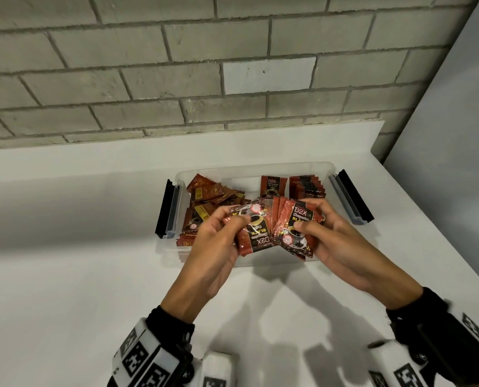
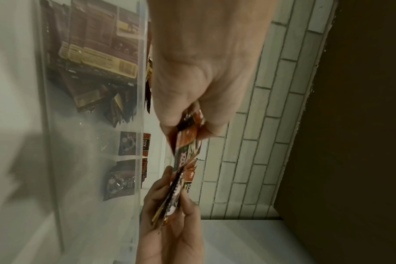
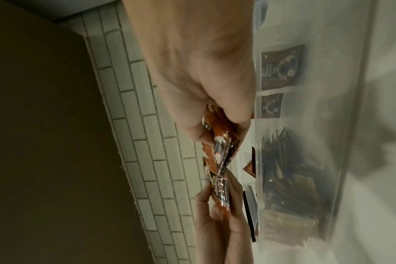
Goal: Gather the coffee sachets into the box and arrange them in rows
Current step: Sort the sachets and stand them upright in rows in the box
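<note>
From the head camera, a clear plastic box [image 1: 310, 166] sits on the white counter [image 1: 65, 275], holding a loose heap of coffee sachets [image 1: 210, 194] at its left end and an upright row [image 1: 306, 187] at its right. Above it the left hand [image 1: 218, 247] pinches a single sachet [image 1: 253, 233], while the right hand [image 1: 336, 241] grips a fanned stack [image 1: 291, 227]. The left wrist camera shows thumb and fingers [image 2: 170, 114] nipping that sachet's edge beside the box wall [image 2: 140, 107]. The right wrist camera shows fingers [image 3: 192, 132] curled round the stack, the heap blurred through the plastic.
</note>
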The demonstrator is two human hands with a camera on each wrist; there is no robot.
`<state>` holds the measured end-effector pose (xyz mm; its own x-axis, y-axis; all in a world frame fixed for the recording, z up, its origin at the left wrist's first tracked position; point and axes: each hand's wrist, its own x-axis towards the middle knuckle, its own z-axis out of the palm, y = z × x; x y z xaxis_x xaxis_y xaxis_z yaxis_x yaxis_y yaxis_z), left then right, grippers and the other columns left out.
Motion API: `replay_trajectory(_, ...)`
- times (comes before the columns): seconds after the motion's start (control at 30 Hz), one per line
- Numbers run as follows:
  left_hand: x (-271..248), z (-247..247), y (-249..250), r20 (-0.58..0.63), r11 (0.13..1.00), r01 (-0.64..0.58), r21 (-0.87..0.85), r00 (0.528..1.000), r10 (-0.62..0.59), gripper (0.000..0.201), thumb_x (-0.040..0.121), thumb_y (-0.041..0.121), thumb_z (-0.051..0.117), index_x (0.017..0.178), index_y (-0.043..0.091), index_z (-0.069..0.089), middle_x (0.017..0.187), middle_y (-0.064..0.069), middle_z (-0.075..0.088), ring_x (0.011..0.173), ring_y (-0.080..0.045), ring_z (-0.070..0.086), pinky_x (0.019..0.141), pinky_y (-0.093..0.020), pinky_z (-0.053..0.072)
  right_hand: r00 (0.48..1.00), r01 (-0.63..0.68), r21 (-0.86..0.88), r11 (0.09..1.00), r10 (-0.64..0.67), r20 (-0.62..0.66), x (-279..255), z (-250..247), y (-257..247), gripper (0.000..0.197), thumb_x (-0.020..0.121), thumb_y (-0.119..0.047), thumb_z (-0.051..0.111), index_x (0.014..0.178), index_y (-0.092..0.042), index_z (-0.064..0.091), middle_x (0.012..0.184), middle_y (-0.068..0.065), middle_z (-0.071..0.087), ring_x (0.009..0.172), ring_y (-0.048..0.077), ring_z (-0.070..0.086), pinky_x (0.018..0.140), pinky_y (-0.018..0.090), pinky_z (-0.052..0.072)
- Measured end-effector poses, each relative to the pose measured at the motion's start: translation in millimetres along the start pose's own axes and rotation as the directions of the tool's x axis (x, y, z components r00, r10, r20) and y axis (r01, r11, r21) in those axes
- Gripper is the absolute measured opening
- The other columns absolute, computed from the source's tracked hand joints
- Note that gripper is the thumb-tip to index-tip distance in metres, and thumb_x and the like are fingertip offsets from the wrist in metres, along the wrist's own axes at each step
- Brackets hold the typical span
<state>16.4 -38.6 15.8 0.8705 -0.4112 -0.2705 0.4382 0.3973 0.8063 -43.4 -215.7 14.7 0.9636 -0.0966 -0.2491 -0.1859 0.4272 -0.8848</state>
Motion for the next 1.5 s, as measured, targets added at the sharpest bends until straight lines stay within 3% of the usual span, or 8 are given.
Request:
replay_trajectory(0.1, 2.4, 3.0, 1.3, -0.083, 0.987, -0.139, -0.078, 0.988, 0.132, 0.022, 0.087, -0.008, 0.054, 0.1, 0.01, 0.053, 0.089, -0.01, 0.071, 0.075, -0.017, 0.07, 0.064, -0.037, 0.06, 0.996, -0.071, 0.205, 0.976, 0.078, -0.029, -1.2, 3.6, 6.8, 0.049, 0.082, 0.006, 0.055, 0.128, -0.01, 0.045, 0.123, 0.021, 0.061, 0.098, 0.025, 0.065, 0.075, 0.029, 0.059)
replay_trajectory(0.23, 0.0, 11.6, -5.1, -0.135, 0.962, -0.256, -0.098, 0.961, 0.242, 0.034, 0.082, -0.01, 0.058, 0.103, 0.015, 0.049, 0.11, -0.016, 0.062, 0.085, -0.018, 0.066, 0.08, -0.038, 0.054, 0.989, -0.142, 0.345, 0.928, 0.15, 0.003, -7.3, 15.5, 18.8, 0.063, 0.072, 0.001, 0.059, 0.132, -0.008, 0.045, 0.119, 0.022, 0.064, 0.098, 0.026, 0.066, 0.075, 0.029, 0.058)
replay_trajectory(0.57, -1.6, -1.2, 1.3, 0.104, 0.98, -0.187, 0.074, 0.978, 0.179, 0.043, 0.07, 0.009, 0.067, 0.109, 0.009, 0.051, 0.097, -0.009, 0.072, 0.091, -0.021, 0.07, 0.077, -0.026, 0.056, 0.993, 0.111, -0.218, 0.97, -0.115, -0.005, -1.9, 0.6, -25.3, 0.04, 0.089, 0.007, 0.052, 0.116, -0.021, 0.045, 0.106, 0.007, 0.065, 0.087, 0.017, 0.068, 0.067, 0.025, 0.055)
replay_trajectory(0.83, -7.3, -6.4, 20.3, 0.225, 0.879, -0.222, 0.422, 0.965, 0.136, 0.021, 0.078, 0.032, 0.061, 0.09, 0.02, 0.074, 0.098, -0.007, 0.074, 0.092, -0.018, 0.069, 0.091, -0.032, 0.053, 0.927, 0.367, -0.818, 0.443, -0.105, 0.359, -6.7, 3.8, -69.8, 0.042, 0.09, -0.003, 0.055, 0.116, -0.033, 0.04, 0.1, 0.005, 0.064, 0.08, 0.027, 0.062, 0.069, 0.041, 0.053)
replay_trajectory(1.1, -4.8, 2.1, 23.6, 0.353, 0.669, -0.211, 0.713, 0.932, -0.082, 0.024, 0.085, 0.028, 0.065, 0.108, 0.023, 0.068, 0.107, 0.002, 0.071, 0.103, -0.012, 0.064, 0.095, -0.025, 0.048, 0.887, 0.457, -0.883, 0.105, 0.019, 0.461, -2.7, 25.6, -75.7, 0.04, 0.09, -0.012, 0.054, 0.117, -0.038, 0.038, 0.06, -0.025, 0.055, 0.053, 0.003, 0.048, 0.051, 0.012, 0.034)
replay_trajectory(1.2, 0.8, 1.4, 23.4, 0.292, 0.694, -0.185, 0.696, 0.956, -0.038, 0.026, 0.086, 0.013, 0.067, 0.112, 0.018, 0.061, 0.107, -0.004, 0.07, 0.101, -0.016, 0.065, 0.091, -0.026, 0.052, 0.881, 0.471, -0.862, 0.19, -0.054, 0.47, 2.8, 24.5, -75.1, 0.041, 0.09, -0.011, 0.054, 0.119, -0.036, 0.038, 0.072, -0.018, 0.06, 0.056, 0.006, 0.05, 0.052, 0.015, 0.038)
replay_trajectory(1.33, 9.3, -2.3, 19.0, 0.136, 0.791, -0.171, 0.588, 0.984, 0.112, 0.038, 0.083, 0.007, 0.069, 0.117, 0.013, 0.052, 0.106, -0.007, 0.069, 0.096, -0.016, 0.067, 0.083, -0.027, 0.055, 0.945, 0.319, -0.721, 0.615, -0.152, 0.288, 17.4, 6.3, -59.4, 0.041, 0.089, -0.004, 0.057, 0.119, -0.028, 0.042, 0.105, 0.006, 0.061, 0.089, 0.02, 0.062, 0.078, 0.04, 0.053)
replay_trajectory(1.5, 16.2, 2.9, 10.5, 0.097, 0.855, -0.122, 0.505, 0.992, 0.085, 0.046, 0.092, 0.007, 0.058, 0.131, 0.02, 0.038, 0.12, 0.001, 0.064, 0.111, -0.012, 0.061, 0.095, -0.028, 0.048, 0.992, 0.008, -0.371, 0.929, 0.041, 0.124, 32.7, 2.5, -30.7, 0.045, 0.091, -0.004, 0.055, 0.128, -0.025, 0.041, 0.123, 0.003, 0.058, 0.107, 0.011, 0.062, 0.094, 0.029, 0.051)
